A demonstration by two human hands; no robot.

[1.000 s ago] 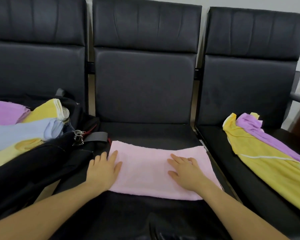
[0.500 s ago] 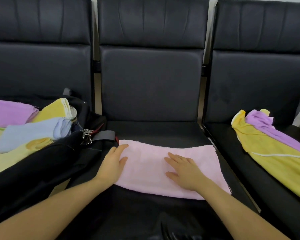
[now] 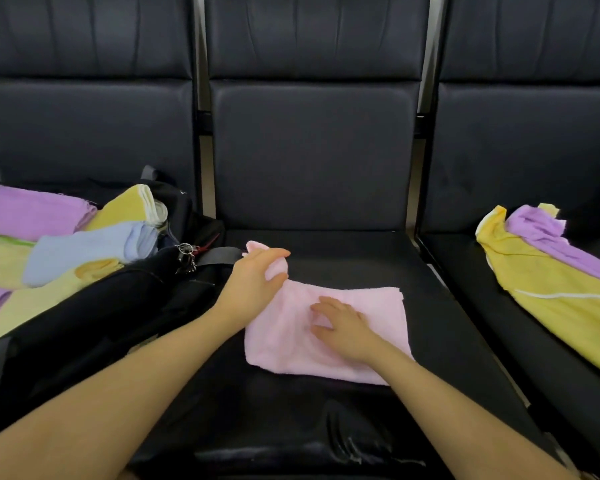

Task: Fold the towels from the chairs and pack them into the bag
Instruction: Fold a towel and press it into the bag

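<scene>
The soft pink towel [image 3: 326, 327] lies on the middle black chair seat [image 3: 361, 251]. The right hand [image 3: 343, 327] presses flat on it, fingers spread. The left hand [image 3: 257, 278] grips its lifted left end, beside the black bag [image 3: 94, 317].

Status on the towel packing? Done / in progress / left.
Done: folded towels sit in the open black bag on the left chair. In hand: the left hand grips the pink towel by its left end, lifted off the seat, while the right hand presses its middle. Left: yellow towel and purple towel, unfolded on the right chair.
</scene>
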